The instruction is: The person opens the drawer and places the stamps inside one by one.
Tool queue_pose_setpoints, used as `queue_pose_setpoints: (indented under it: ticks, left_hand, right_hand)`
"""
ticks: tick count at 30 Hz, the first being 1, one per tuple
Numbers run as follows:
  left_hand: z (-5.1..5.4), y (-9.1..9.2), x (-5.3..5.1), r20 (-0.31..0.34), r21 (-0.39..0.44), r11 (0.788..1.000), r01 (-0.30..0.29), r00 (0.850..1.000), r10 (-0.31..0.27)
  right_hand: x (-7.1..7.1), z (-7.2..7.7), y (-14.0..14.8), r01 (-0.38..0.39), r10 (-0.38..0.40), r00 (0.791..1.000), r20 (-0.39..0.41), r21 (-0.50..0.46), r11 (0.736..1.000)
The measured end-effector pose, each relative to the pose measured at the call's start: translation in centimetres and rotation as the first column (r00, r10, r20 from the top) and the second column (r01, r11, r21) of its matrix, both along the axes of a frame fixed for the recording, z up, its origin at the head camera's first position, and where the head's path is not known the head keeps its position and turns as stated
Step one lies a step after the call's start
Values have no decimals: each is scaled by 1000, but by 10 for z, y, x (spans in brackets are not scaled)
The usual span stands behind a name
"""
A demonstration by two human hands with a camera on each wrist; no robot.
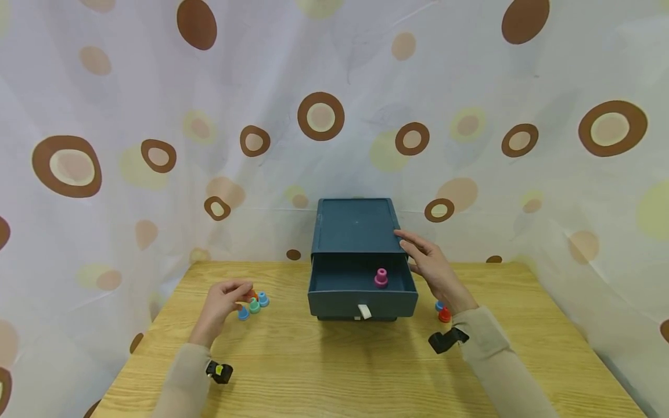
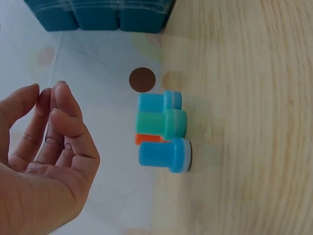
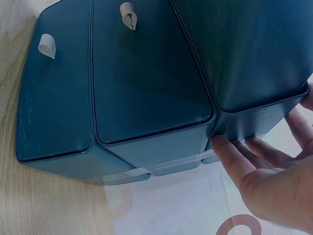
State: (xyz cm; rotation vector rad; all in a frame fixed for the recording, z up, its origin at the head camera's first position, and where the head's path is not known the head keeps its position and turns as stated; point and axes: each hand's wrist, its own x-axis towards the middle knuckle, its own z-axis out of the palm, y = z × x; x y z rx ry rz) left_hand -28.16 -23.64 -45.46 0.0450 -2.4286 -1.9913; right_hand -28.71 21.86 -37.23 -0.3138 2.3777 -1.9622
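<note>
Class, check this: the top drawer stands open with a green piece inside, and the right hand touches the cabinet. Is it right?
Only the colour is wrong: the head view shows a pink piece in the top drawer, not a green one. The drawer does stand open, and the right hand touches the cabinet.

The cabinet (image 1: pixel 355 226) is dark teal, its drawer (image 1: pixel 342 303) the same, with off-white tabs (image 1: pixel 364 312). A magenta piece (image 1: pixel 381 279) shows inside. Toward the table's back left corner are two sky-blue pieces (image 2: pixel 155 154), a mint-green piece (image 2: pixel 150 123) and an orange piece (image 2: pixel 145 139). Between cabinet and right edge are a red piece (image 1: pixel 445 315) and a blue piece (image 1: pixel 439 305). The table (image 1: pixel 292 371) is yellowish, streaked with wood grain. Behind its back edge, the whitish sheet (image 1: pixel 355 168) carries brown rings, solid brown ovals, and tan and pale-yellow spots. Sleeves (image 1: pixel 185 374) are beige.
</note>
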Motion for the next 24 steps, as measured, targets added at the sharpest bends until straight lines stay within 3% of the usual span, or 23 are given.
queue_pose_setpoints:
  ticks: [11, 15, 24]
  left_hand:
    - [-15, -19, -3, 70, -8, 999, -44, 997, 44]
    - [-17, -25, -2, 104, -49, 998, -49, 993, 53]
    - [-28, -31, -2, 185, -154, 987, 39, 983, -10]
  right_hand:
    - [1, 1, -1, -7, 7, 1000, 4, -7, 1000]
    - [1, 1, -1, -4, 4, 1000, 0, -6, 1000]
    - [0, 0, -1, -3, 3, 1000, -1, -8, 1000]
